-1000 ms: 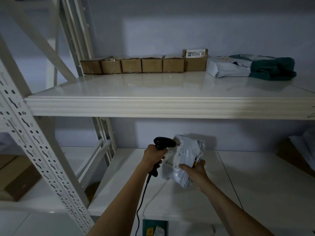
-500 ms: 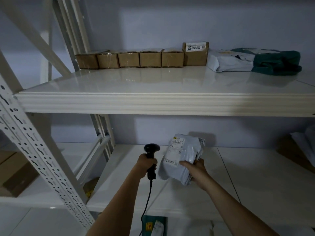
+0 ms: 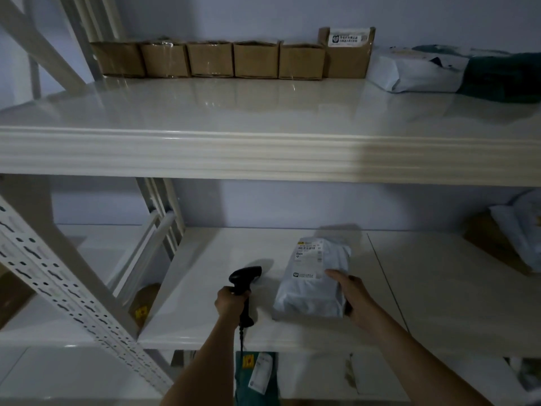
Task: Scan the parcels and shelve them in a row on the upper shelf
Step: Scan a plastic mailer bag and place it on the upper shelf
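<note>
My left hand (image 3: pixel 232 300) grips the handle of a black barcode scanner (image 3: pixel 244 279), whose cable hangs down below the shelf edge. My right hand (image 3: pixel 352 294) holds the right side of a grey-white plastic mailer parcel (image 3: pixel 311 284) with a white label on top; the parcel lies nearly flat just over the lower shelf (image 3: pixel 205 288). On the upper shelf (image 3: pixel 234 112), a row of several brown cardboard boxes (image 3: pixel 234 58) stands along the back wall. A white mailer (image 3: pixel 418 71) and a dark green mailer (image 3: pixel 503 77) lie to the right of that row.
A perforated metal upright (image 3: pixel 58 285) slants across the lower left. More parcels lie at the right end of the lower shelf (image 3: pixel 515 238). Below the shelf edge sits a green parcel with a yellow sticker (image 3: pixel 254 373). A brown box (image 3: pixel 145 303) sits low behind the frame.
The scanner has moved left, away from the parcel's label. The parcel has tipped from upright to nearly flat and come down toward the lower shelf. The view has risen.
</note>
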The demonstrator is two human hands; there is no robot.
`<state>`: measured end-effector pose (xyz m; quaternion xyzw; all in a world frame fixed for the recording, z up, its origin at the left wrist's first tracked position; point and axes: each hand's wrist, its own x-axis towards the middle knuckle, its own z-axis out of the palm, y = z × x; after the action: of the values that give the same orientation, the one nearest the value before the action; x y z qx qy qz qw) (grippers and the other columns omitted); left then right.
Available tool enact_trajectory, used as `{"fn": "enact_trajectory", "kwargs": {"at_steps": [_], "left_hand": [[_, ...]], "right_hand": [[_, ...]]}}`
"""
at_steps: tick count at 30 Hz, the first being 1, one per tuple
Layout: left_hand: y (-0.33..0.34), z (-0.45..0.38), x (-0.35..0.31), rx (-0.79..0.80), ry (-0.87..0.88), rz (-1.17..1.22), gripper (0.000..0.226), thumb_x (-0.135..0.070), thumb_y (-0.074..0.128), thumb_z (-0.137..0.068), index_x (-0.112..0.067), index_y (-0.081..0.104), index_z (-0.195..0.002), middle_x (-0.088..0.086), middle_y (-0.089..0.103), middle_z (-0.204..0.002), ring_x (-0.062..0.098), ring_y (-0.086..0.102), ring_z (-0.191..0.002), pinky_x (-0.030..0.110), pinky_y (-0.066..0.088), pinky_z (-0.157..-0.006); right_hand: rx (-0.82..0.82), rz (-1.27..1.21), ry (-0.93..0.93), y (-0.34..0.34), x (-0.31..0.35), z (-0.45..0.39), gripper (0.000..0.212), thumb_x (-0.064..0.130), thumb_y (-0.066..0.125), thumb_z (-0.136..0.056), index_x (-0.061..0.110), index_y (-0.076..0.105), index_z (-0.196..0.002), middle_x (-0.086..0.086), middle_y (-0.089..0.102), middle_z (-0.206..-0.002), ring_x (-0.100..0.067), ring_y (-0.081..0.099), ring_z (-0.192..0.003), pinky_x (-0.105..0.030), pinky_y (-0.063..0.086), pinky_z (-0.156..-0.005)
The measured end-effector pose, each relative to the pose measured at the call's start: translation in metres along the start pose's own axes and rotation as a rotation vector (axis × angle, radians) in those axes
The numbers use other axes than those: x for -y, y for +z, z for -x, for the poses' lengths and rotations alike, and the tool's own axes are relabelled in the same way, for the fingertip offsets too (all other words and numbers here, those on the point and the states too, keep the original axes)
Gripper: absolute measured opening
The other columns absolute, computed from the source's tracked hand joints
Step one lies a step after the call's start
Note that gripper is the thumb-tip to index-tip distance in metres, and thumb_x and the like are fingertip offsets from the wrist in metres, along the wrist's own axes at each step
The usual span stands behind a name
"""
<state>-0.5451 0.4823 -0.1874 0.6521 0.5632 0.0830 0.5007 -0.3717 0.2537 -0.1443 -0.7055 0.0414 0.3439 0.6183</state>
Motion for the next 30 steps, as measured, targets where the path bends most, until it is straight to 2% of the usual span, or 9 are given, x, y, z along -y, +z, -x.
{"fn": "enact_trajectory", "kwargs": {"at_steps": [3, 7, 10, 13, 15, 17, 23, 27, 30], "left_hand": [[-0.002, -0.006, -0.003, 0.0, -0.004, -0.145, 0.035, -0.033, 0.068, -0.087, -0.001, 0.066, -0.101, 0.018, 0.07, -0.104, 0.034, 0.066, -0.096, 0.038, 0.055, -0.085], [-0.004, 0.001, -0.013, -0.112, -0.055, -0.243, 0.035, -0.026, 0.061, -0.09, -0.002, 0.054, -0.114, 0.023, 0.052, -0.123, 0.04, 0.048, -0.115, 0.042, 0.045, -0.098], [0.011, 0.019, -0.035, -0.242, 0.254, -0.119, 0.022, -0.013, 0.052, -0.093, 0.0, 0.057, -0.11, 0.026, 0.055, -0.113, 0.042, 0.052, -0.106, 0.044, 0.044, -0.091], [0.045, 0.049, -0.065, 0.184, 0.414, 0.088, 0.03, -0.026, 0.048, -0.097, -0.018, 0.058, -0.125, 0.018, 0.067, -0.111, 0.036, 0.064, -0.102, 0.043, 0.053, -0.091], [0.068, 0.071, -0.082, 0.46, 0.264, 0.291, 0.044, -0.053, 0.052, -0.089, -0.033, 0.057, -0.129, 0.007, 0.067, -0.121, 0.029, 0.064, -0.107, 0.046, 0.051, -0.098], [0.082, 0.102, -0.097, 0.633, 0.137, 0.51, 0.048, -0.056, 0.058, -0.086, -0.029, 0.062, -0.125, 0.006, 0.068, -0.121, 0.029, 0.065, -0.107, 0.049, 0.051, -0.099], [0.097, 0.198, -0.133, 0.72, 0.322, 0.673, 0.042, -0.014, 0.044, -0.102, -0.025, 0.038, -0.143, 0.007, 0.054, -0.13, 0.032, 0.055, -0.121, 0.041, 0.047, -0.098], [0.119, 0.273, -0.17, 0.762, 0.365, 0.547, 0.026, -0.028, 0.05, -0.1, -0.016, 0.065, -0.117, 0.008, 0.068, -0.119, 0.023, 0.066, -0.104, 0.032, 0.051, -0.094], [0.135, 0.34, -0.208, 0.812, 0.342, 0.469, 0.039, -0.039, 0.049, -0.1, -0.012, 0.062, -0.125, 0.012, 0.06, -0.13, 0.025, 0.062, -0.105, 0.029, 0.049, -0.088]], "right_hand": [[0.027, -0.032, -0.005, 0.004, 0.002, 0.009, 0.077, 0.047, 0.085, -0.058, 0.012, 0.067, -0.123, -0.013, 0.075, -0.111, -0.035, 0.073, -0.098, -0.057, 0.059, -0.085], [0.008, -0.066, 0.003, 0.007, 0.004, 0.014, 0.072, 0.049, 0.082, -0.061, 0.014, 0.068, -0.123, -0.012, 0.074, -0.114, -0.035, 0.072, -0.101, -0.054, 0.059, -0.084], [0.0, -0.083, -0.002, 0.001, 0.008, 0.019, 0.078, 0.053, 0.082, -0.056, 0.017, 0.068, -0.124, -0.01, 0.074, -0.116, -0.035, 0.071, -0.104, -0.058, 0.056, -0.092], [-0.024, -0.134, -0.049, -0.009, 0.015, 0.036, 0.061, 0.044, 0.078, -0.071, 0.016, 0.068, -0.124, -0.012, 0.074, -0.115, -0.035, 0.071, -0.105, -0.056, 0.054, -0.095], [-0.04, -0.148, -0.122, -0.018, 0.02, 0.047, 0.056, 0.045, 0.072, -0.077, 0.019, 0.066, -0.127, -0.011, 0.073, -0.119, -0.033, 0.071, -0.105, -0.053, 0.056, -0.094], [-0.076, -0.171, -0.216, -0.029, 0.024, 0.057, 0.053, 0.047, 0.064, -0.085, 0.022, 0.061, -0.132, -0.009, 0.068, -0.128, -0.03, 0.069, -0.109, -0.05, 0.057, -0.093], [-0.207, -0.199, -0.378, -0.082, 0.042, 0.12, 0.069, 0.064, 0.057, -0.084, 0.039, 0.045, -0.147, 0.006, 0.05, -0.148, -0.025, 0.053, -0.132, -0.05, 0.041, -0.113], [-0.282, -0.17, -0.415, -0.147, 0.069, 0.163, 0.073, 0.058, 0.052, -0.091, 0.029, 0.032, -0.156, 0.001, 0.038, -0.157, -0.027, 0.044, -0.139, -0.05, 0.035, -0.117], [-0.339, -0.16, -0.478, -0.207, 0.09, 0.197, 0.055, 0.04, 0.049, -0.102, 0.023, 0.038, -0.153, -0.009, 0.044, -0.153, -0.032, 0.05, -0.133, -0.051, 0.039, -0.113]]}}
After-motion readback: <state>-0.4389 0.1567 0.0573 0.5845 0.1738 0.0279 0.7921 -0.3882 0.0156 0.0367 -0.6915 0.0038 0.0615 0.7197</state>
